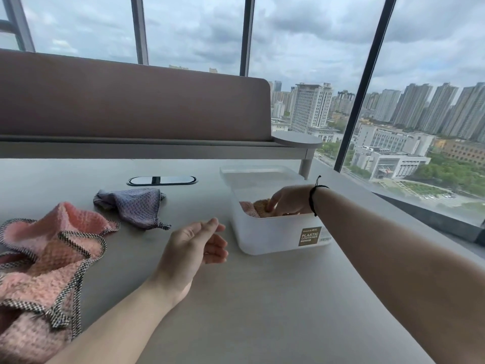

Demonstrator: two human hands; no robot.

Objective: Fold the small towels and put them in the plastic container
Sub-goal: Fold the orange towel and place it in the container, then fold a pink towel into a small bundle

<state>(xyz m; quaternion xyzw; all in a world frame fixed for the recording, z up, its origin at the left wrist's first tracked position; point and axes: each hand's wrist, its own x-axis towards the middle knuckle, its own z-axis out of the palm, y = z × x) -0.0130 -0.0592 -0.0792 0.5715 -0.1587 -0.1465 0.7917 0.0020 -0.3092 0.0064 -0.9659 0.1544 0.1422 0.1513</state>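
On the desk: plastic container [273, 233], open, two folded towels inside.
Right hand [288, 200]: fingers pressing the tan towel [262, 206] down.
Left hand [194, 245]: relaxed, empty.
Unfolded: pink towels [49, 248], purple towel [136, 206], left.

pink towels [44, 261]: pink waffle weave, black-and-white checked edging
purple towel [136, 206]: lilac waffle weave, checked edging
plastic container [273, 232]: translucent white, brown label

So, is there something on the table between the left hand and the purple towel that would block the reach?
Nothing visible does. The left hand hovers open above bare table, and the purple towel lies apart from it, further left and farther away. The pink towels lie nearer the left edge, off that path.
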